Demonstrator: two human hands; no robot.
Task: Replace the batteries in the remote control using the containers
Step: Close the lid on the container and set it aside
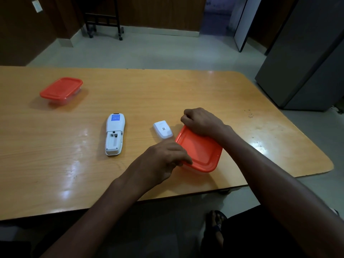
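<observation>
A white remote control [114,135] lies face down on the wooden table [55,174], its battery bay uncovered and empty. Its white battery cover [162,129] lies to the right of it. Right of the cover stands a clear container with a red lid [200,149]. My left hand [163,159] grips the lid's near left edge. My right hand [202,121] presses on the lid's far corner with curled fingers. A second red-lidded container [61,89] sits closed at the far left. No batteries show.
The table's rounded right end [323,162] is close to the near container. A grey cabinet [307,53] stands beyond it on the right. A black wheeled stand [104,21] is on the floor at the back.
</observation>
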